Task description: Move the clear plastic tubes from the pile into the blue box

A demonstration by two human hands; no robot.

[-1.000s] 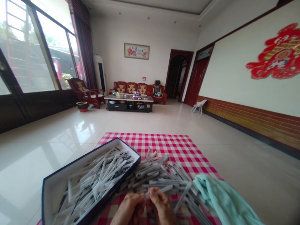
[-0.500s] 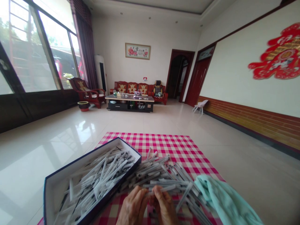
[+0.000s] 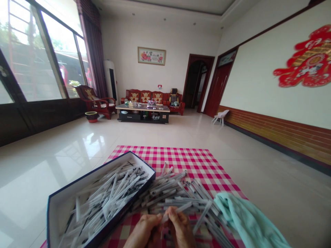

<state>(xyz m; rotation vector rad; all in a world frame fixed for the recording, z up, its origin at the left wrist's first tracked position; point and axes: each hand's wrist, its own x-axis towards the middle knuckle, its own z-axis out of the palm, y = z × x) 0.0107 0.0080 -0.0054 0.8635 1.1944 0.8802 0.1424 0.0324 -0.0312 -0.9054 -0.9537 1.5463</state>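
Observation:
Both hands meet at the table's near side, fingers pinched around one translucent white pen [image 3: 184,207]. My left hand [image 3: 145,230] grips its left end, near the box. My right hand [image 3: 179,225] closes round its middle, and the right end sticks out past the fingers. Just beyond lies a loose pile of similar pens [image 3: 178,187], many with dark ends. To the left, a long blue-edged white box [image 3: 60,203] holds many pale tubes and thin dark sticks. Fingers cover most of the held pen.
A pink-and-white checked cloth [image 3: 186,156] covers the table. At the right edge, a mint-green cloth [image 3: 248,217] lies crumpled against the pens. Across the tiled floor stand a low black table [image 3: 129,117], a wooden sofa [image 3: 144,93] and a small white chair [image 3: 221,117].
My left hand has drawn slightly left and down, its fingers now pinching lower. The pen's right end tilts up a little more. Box, pile and green cloth stay put.

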